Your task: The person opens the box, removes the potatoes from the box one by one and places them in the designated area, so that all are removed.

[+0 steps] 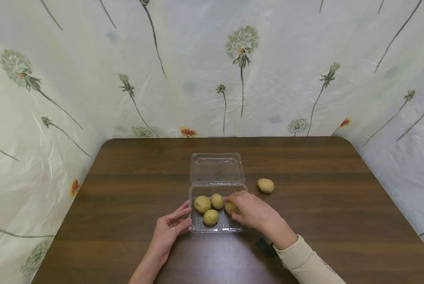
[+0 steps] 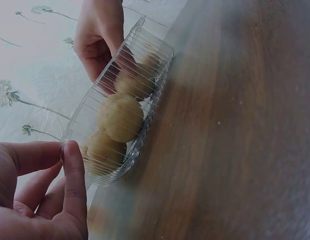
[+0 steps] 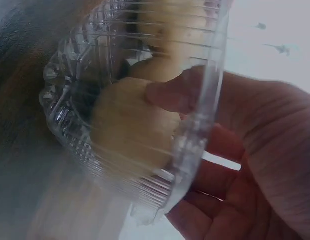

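A clear plastic clamshell container (image 1: pixel 219 230) lies on the table with its lid (image 1: pixel 217 170) folded back, away from me. Three potatoes sit in its left part: a larger potato (image 1: pixel 202 204), a second potato (image 1: pixel 217 201) and a nearer potato (image 1: pixel 211 217). My left hand (image 1: pixel 165 232) pinches the container's left rim between thumb and finger, as the left wrist view shows. Inside the right part, my right hand (image 1: pixel 256 212) grips another potato (image 3: pixel 132 127), with the thumb on its side. Its fingertips are partly hidden behind the potato and the container wall.
One loose potato (image 1: pixel 266 185) lies on the table to the right of the container. The brown wooden table (image 1: pixel 127 177) has rounded far corners. Behind it and along both sides hangs a pale curtain (image 1: pixel 198 59) with a dandelion print.
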